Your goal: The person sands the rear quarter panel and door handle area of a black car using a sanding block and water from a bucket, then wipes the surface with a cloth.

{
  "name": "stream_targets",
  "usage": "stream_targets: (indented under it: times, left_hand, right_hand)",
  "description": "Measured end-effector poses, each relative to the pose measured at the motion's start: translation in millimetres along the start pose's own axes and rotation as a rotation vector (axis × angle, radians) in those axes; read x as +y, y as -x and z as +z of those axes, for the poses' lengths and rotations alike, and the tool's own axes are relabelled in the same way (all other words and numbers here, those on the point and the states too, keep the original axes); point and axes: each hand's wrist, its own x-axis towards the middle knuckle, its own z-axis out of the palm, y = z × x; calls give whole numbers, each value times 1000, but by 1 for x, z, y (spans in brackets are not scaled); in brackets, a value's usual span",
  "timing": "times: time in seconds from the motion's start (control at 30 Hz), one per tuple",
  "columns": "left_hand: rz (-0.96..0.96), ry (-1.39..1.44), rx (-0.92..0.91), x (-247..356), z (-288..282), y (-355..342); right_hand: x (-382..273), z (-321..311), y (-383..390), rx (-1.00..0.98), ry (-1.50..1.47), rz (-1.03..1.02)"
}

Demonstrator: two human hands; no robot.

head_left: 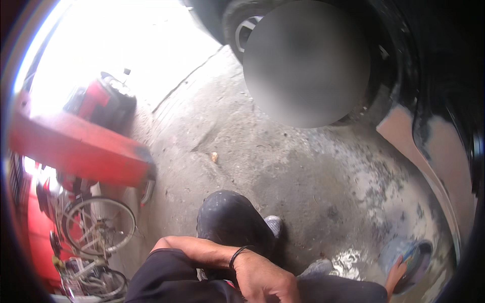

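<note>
Bucket: bluish-grey round bucket, near right, on the floor; contents too blurred to tell.
Right hand: at the bucket's mouth; cannot tell whether its fingers are clamped on the rim or on something inside.
Left hand: near, low in the lap, dark band at the wrist; fingers cut off, so cannot tell if apart or together.
Step in hand: likely handling at the bucket, judging by the right hand's place.
Next move: lifting anything out would call for a sure grip and clearance past the rim.
Wet patch: on the concrete floor, just left of the bucket.
Car panel: right, black with a pinkish-beige patch.
Wheel: far, mostly hidden by a round blur.
Left side: red beam, with a bicycle nearer.
</note>
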Motion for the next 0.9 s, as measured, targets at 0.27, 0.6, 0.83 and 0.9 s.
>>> stream_targets:
  times: [0.27,0.6,0.83,0.9]
  left_hand:
    - [-41,-151,357,7,16,-6]
    - [-330,-875,-1,59,-67,-142]
    - [-213,-1397,-278,-54,-154,-403]
    - [-225,-1408,-238,-63,-157,-406]
  right_hand:
    - [-166,9,42,-318,-134,13]
    - [-172,1,14,-672,-347,52]
    - [-144,-8,-8,-920,-207,48]
    - [-159,-12,-17,-981,-160,-8]
